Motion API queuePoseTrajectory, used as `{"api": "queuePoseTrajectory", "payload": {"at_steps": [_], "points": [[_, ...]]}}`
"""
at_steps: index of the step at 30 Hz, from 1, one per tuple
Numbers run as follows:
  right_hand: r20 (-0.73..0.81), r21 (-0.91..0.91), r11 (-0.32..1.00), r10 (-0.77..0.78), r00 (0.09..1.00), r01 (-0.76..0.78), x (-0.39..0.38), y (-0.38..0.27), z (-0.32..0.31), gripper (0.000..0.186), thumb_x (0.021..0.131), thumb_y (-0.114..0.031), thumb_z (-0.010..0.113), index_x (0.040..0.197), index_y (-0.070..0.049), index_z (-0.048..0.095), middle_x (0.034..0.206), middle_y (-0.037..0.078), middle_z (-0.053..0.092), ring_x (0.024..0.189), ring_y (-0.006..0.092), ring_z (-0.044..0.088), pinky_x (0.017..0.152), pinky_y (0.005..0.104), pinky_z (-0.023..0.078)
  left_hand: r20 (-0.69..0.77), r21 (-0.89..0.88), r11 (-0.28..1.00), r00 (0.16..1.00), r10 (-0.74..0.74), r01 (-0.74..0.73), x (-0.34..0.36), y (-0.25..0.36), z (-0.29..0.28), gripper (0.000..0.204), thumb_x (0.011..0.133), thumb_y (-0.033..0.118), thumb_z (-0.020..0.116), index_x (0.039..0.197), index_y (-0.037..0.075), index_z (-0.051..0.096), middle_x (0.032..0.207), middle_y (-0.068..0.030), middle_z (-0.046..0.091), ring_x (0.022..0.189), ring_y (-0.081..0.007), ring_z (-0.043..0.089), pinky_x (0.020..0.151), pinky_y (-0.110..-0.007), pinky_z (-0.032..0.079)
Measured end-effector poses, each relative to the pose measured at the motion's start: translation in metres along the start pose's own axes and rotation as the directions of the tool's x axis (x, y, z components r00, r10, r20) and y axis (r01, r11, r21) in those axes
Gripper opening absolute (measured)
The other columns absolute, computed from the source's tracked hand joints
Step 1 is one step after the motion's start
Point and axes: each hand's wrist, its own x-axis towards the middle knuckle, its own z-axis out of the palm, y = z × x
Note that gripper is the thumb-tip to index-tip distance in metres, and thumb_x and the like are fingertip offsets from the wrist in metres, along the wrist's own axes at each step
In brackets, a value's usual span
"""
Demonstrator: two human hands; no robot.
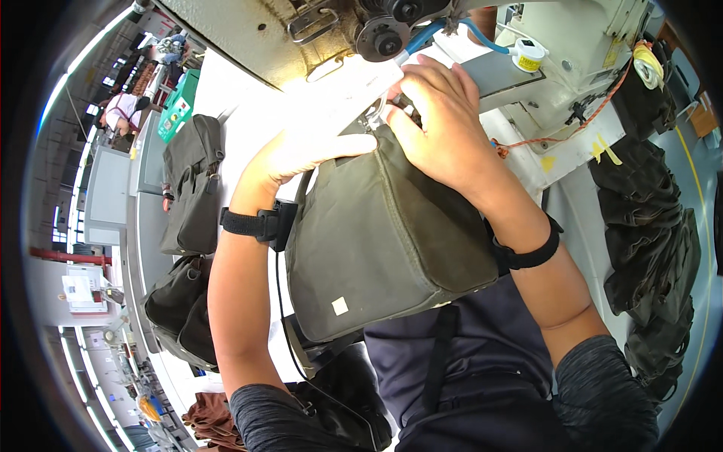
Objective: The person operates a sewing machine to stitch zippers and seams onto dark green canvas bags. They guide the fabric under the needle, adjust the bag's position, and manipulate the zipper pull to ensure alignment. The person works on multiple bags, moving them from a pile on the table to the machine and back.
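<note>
An olive-green bag (pixel 361 233) with a small pale square patch lies in front of me, its upper end at the sewing machine's needle area (pixel 374 113). My left hand (pixel 309 147) is closed on the bag's upper left edge, thumb laid across the fabric; glare washes out its other fingers. At the upper right edge, my right hand (pixel 437 124) grips the bag close beside the presser foot, its thumb and bent fingers around the metal parts. What lies under its fingertips is hidden. Black straps with a small box circle my wrists.
The sewing machine head (pixel 241 34) hangs over the bright white table. More olive bags (pixel 192 184) stand at the left, with a green box (pixel 179 105) behind them. A pile of dark olive bags (pixel 648 241) lines the right side. An orange cord (pixel 576 132) crosses the machine base.
</note>
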Motion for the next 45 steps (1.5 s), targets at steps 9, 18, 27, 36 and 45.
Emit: {"api": "queuePoseTrajectory", "payload": {"at_steps": [9,18,27,36,45], "points": [[0.010,-0.038,0.999,-0.008,1.000,0.009,0.000,0.004,0.001,0.018,0.097,-0.023,0.066,0.108,-0.009,0.071,0.121,0.009,0.071,0.138,0.0335,0.054,0.124,0.0547,0.023,0.002,0.030,0.999,1.000,0.014,-0.015,0.002,0.002,-0.001,0.061,0.089,0.037,0.084,0.138,0.015,0.057,0.099,0.0006,0.068,0.063,-0.0075,0.048,0.055,-0.026,0.039],[0.118,0.014,0.999,-0.053,0.992,0.052,-0.003,0.005,-0.012,0.023,0.097,-0.028,0.068,0.111,-0.011,0.071,0.120,0.009,0.070,0.132,0.0279,0.057,0.124,0.0549,0.023,0.009,0.064,0.998,1.000,0.006,-0.007,0.000,0.001,-0.002,0.056,0.089,0.039,0.084,0.132,0.014,0.058,0.097,0.0000,0.068,0.065,-0.0091,0.049,0.057,-0.027,0.040],[0.125,0.018,1.000,-0.013,0.992,0.011,-0.001,0.000,-0.012,0.023,0.096,-0.029,0.070,0.110,-0.011,0.072,0.118,0.008,0.070,0.130,0.0257,0.058,0.124,0.0538,0.023,-0.009,0.106,0.994,1.000,0.025,-0.024,0.000,0.002,-0.004,0.052,0.089,0.040,0.083,0.126,0.013,0.059,0.096,-0.0005,0.067,0.067,-0.0107,0.051,0.060,-0.028,0.040],[0.183,0.018,1.000,0.020,0.983,-0.023,-0.001,-0.001,-0.017,0.026,0.099,-0.029,0.068,0.118,-0.012,0.069,0.125,0.008,0.069,0.136,0.0288,0.055,0.126,0.0514,0.023,-0.019,0.189,0.981,0.999,0.050,-0.046,0.002,0.000,-0.005,0.048,0.089,0.042,0.082,0.120,0.012,0.061,0.094,-0.0010,0.066,0.068,-0.0122,0.052,0.062,-0.030,0.041],[0.170,0.043,0.998,0.030,0.985,-0.037,0.000,-0.002,-0.015,0.027,0.096,-0.028,0.068,0.116,-0.010,0.072,0.121,0.009,0.070,0.132,0.0280,0.057,0.125,0.0512,0.024,-0.015,0.255,0.964,0.996,0.083,-0.077,0.001,0.001,-0.006,0.045,0.089,0.043,0.082,0.113,0.010,0.062,0.092,-0.0015,0.065,0.070,-0.0138,0.054,0.065,-0.031,0.042]]}}
